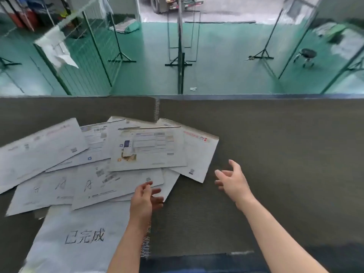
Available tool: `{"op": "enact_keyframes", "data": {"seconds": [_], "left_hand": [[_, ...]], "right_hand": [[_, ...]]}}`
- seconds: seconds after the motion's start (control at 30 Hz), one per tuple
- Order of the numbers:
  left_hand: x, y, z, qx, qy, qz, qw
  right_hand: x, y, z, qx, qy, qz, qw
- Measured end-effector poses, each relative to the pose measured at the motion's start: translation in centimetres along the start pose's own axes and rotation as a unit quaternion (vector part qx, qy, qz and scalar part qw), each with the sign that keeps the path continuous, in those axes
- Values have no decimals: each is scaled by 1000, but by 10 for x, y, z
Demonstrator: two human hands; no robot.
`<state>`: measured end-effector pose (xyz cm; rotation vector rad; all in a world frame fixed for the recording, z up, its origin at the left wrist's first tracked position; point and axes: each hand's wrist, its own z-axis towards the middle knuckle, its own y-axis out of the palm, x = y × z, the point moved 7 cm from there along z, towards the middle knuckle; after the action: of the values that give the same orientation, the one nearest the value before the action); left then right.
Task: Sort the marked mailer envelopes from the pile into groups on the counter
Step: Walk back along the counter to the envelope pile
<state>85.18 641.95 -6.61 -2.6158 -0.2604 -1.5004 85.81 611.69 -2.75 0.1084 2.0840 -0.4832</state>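
Note:
A loose pile of white mailer envelopes (94,160) lies spread over the left half of the dark counter (285,154). Two of them carry a handwritten "A"; the nearer marked one (110,186) sits just left of my left hand (144,200). The top envelope (147,148) has printed labels and a torn patch. My left hand hovers over the pile's right lower edge, fingers loosely bent, holding nothing. My right hand (232,180) floats over bare counter to the right of the pile, fingers spread and relaxed.
A large white bag with big printed characters (78,237) lies at the counter's near left. Beyond the counter's far edge is a green floor with metal stands (180,62), mesh panels and a black stool (307,56).

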Motion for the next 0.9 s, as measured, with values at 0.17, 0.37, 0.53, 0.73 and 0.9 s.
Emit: {"op": "enact_keyframes", "data": {"seconds": [0.17, 0.37, 0.53, 0.73, 0.9], "left_hand": [[-6, 178, -42, -169, 12, 108, 980], [-60, 408, -196, -365, 58, 240, 898], [-130, 567, -345, -506, 77, 330, 793], [-195, 708, -481, -598, 98, 380, 699], [-243, 803, -555, -637, 85, 387, 662]], "right_hand": [[87, -135, -45, 85, 51, 92, 991], [185, -321, -111, 206, 56, 204, 955], [265, -480, -171, 291, 56, 250, 922], [355, -638, -259, 436, 78, 331, 833], [423, -716, -281, 486, 118, 371, 783]]}}
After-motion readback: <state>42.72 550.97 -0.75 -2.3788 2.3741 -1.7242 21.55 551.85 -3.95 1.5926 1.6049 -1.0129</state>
